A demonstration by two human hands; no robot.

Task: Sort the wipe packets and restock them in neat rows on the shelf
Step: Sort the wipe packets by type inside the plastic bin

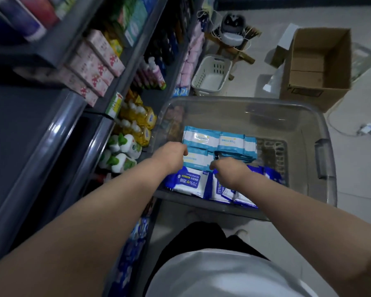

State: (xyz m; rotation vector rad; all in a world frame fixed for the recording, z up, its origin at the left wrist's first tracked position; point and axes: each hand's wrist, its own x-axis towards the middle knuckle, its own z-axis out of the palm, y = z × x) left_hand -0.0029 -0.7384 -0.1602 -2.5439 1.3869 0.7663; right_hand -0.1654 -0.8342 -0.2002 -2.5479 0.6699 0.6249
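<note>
Wipe packets (204, 159) in both curled hands (172, 155) (230, 170)

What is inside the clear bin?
In the bin, light-blue packets lie at the far side, dark-blue packets at the near side. The left hand and right hand reach among them; their fingertips and any packets beneath are hidden.

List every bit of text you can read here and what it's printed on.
"75%": dark blue wipe packet, upside down, in the clear bin.
"Alcohol Wipes": same packet.
"75%": second dark blue packet beside it.
Light blue packets and shelf goods: too blurred to read.
</note>
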